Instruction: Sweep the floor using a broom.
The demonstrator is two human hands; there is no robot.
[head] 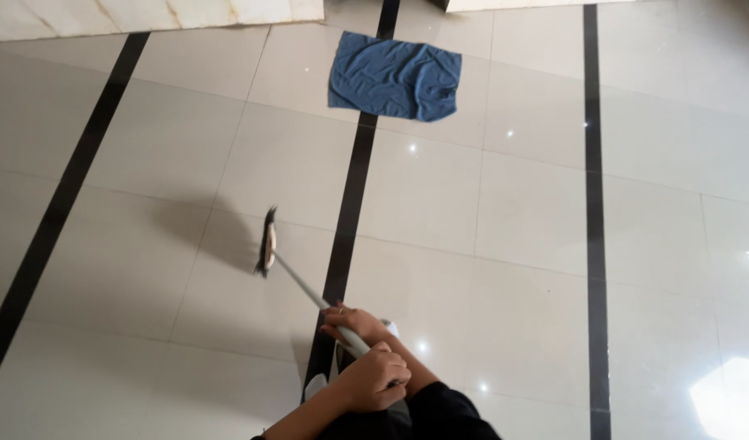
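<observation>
Both hands, left hand [376, 376] and right hand [352, 320], grip the broom [267, 242] handle; a blue cloth [393, 77] lies well apart on the tiled floor [521, 212]

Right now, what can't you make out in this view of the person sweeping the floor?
- Broom head: seen edge-on, bristles blurred.
- Broom handle: lower end hidden by both hands, left hand, right hand.
- Person's body: cut off by the bottom edge.
- Blue cloth: crumpled, underside hidden.
</observation>
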